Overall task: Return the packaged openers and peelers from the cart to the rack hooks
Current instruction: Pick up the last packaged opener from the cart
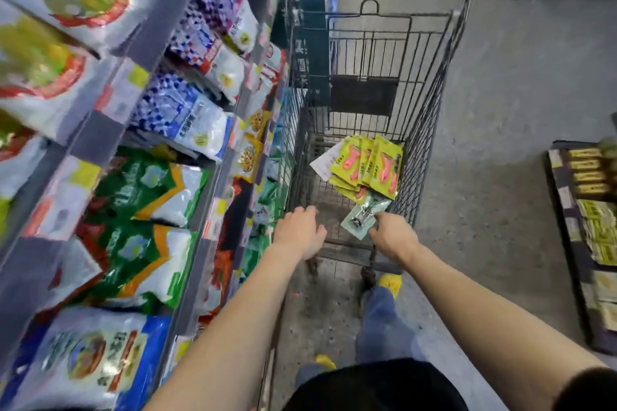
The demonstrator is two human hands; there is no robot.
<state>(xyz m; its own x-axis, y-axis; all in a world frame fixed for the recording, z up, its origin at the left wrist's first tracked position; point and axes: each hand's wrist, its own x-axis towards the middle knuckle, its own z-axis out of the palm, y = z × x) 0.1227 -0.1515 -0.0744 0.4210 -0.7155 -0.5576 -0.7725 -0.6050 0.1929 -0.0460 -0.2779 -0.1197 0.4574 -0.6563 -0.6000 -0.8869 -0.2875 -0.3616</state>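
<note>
A dark wire shopping cart point(430, 130) stands in the aisle ahead of me. On its floor lies a pile of several yellow-green packs with pink peelers point(369, 163), fanned against the right wall. A pale green carded pack with a metal opener point(362, 215) sits at the near end of the pile. My right hand point(394, 237) grips the near edge of that opener pack, just above the cart's near rim. My left hand point(300, 230) hovers over the cart's near left corner, fingers loosely curled, holding nothing. No rack hooks are in sight.
Shelves point(187, 150) of bagged food run along the left, close against the cart. A low dark display point(587, 217) with yellow packs stands on the right. Grey floor point(500, 110) stretches between cart and display. My legs and yellow shoes point(389, 282) are behind the cart.
</note>
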